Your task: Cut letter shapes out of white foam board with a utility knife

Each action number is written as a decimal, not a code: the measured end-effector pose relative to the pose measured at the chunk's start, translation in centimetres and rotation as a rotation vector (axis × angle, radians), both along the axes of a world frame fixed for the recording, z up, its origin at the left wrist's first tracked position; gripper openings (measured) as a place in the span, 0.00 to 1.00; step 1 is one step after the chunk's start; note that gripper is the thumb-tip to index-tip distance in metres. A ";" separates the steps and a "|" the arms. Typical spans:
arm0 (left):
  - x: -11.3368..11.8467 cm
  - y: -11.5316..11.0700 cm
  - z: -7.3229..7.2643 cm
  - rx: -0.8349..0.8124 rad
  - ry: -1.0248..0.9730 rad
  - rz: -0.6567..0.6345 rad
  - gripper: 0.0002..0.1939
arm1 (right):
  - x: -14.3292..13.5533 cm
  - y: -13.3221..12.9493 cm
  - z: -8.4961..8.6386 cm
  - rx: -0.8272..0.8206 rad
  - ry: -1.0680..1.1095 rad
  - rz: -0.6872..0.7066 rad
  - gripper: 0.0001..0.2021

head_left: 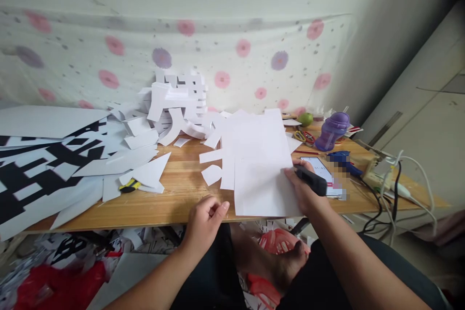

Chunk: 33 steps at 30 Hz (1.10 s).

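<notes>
The worktop (179, 169) spans mid-frame; the white paper sheet (265, 189) lies right of centre, reaching its front edge. Positioning the sheet seems in hand; next calls for steadying it flat. Lower centre, the left hand (206, 218) curls closed, seemingly empty; the right hand (303, 195), at the sheet's right edge, grips a black handheld tool (313, 180).

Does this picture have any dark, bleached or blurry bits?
Head view: the upper right corner falls black; the nearest plain white paper sheet shows little surface detail; blocky pixelation overlaps the white-screened rectangular phone; the red plastic bag, lower left, looks slightly soft.
</notes>
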<state>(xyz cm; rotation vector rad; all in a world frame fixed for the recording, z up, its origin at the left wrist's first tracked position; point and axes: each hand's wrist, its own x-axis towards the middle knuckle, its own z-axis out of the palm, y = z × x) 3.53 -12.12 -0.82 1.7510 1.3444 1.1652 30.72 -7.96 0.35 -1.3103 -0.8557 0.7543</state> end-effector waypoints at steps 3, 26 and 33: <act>1.0 0.3 0.3 -0.177 -0.255 -0.086 0.21 | -0.6 -0.3 0.2 0.000 0.148 -0.005 0.25; 1.9 3.0 3.6 -0.260 -0.737 -0.495 0.24 | -2.4 -1.8 2.5 0.030 0.546 0.065 0.24; 2.5 3.0 3.1 -0.218 -0.729 -0.417 0.22 | -2.5 -2.1 2.1 0.018 0.563 0.025 0.23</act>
